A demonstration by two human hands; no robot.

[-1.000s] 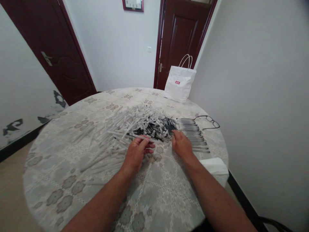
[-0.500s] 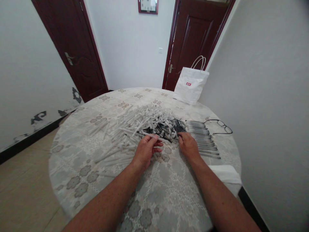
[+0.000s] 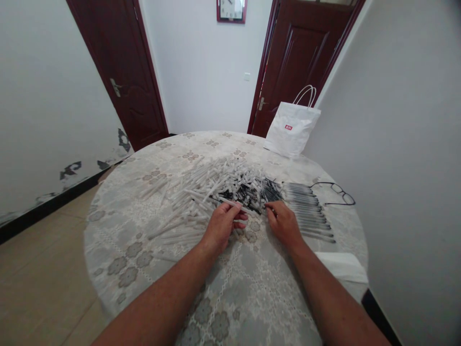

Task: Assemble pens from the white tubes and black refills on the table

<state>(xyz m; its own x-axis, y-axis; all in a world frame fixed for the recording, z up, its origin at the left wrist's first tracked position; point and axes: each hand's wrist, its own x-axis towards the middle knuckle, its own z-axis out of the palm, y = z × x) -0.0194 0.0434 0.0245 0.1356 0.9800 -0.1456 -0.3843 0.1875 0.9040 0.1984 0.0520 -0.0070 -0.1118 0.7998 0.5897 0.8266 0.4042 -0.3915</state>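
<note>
My left hand (image 3: 224, 225) is closed on a slim whitish pen barrel (image 3: 247, 210), thumb on top, the other fingers curled below. It is at the near edge of a heap of loose pale pen barrels (image 3: 194, 204). My right hand (image 3: 284, 222) is to the right, fingertips pinched together near small white caps (image 3: 256, 185) and black pen parts (image 3: 247, 192). Whatever is in that pinch is too small to make out. Thin dark sticks, like refills (image 3: 272, 190), lie just beyond it. Beside the right wrist runs a row of dark-tipped pens (image 3: 310, 212).
A round table (image 3: 122, 230) with a patterned cloth carries everything. Black-framed glasses (image 3: 336, 188) lie right of the row. A white paper bag (image 3: 293, 127) stands at the back right, and a folded white cloth or paper (image 3: 340, 267) lies at the right edge.
The view has turned slightly left, so the scene appears further right. My right hand has drawn a little left and nearer, away from the dark sticks. My left hand keeps its hold.
</note>
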